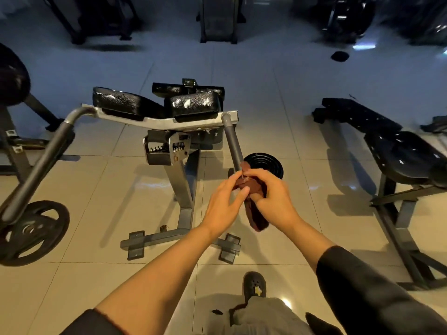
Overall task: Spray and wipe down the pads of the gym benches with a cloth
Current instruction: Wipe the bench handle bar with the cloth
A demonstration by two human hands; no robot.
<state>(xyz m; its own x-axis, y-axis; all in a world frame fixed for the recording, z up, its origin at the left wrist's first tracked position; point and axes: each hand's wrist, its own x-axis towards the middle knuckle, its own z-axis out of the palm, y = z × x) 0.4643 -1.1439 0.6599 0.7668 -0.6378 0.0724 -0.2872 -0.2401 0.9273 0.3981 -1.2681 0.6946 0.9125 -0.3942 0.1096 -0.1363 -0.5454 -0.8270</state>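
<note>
Both hands meet in front of the person over a dark red cloth (254, 204). The right hand (273, 197) curls its fingers round the bunched middle of the cloth, while the left hand (223, 204) pinches its upper edge with fingertips, as if folding or refolding it. One end hangs down below the right hand.

To do this well, the cloth should be gathered into a flat, firm pad with a clean face outward, then carried to the two black pads (193, 102) of the machine ahead, which lie beyond the hands and show whitish streaks, likely spray waiting to be wiped. Long overlapping strokes, edges included, would suit.

No spray bottle is visible. The pads' far sides are hidden, the bench (396, 151) at right is cut off, and the room beyond is dark and blurred.
</note>
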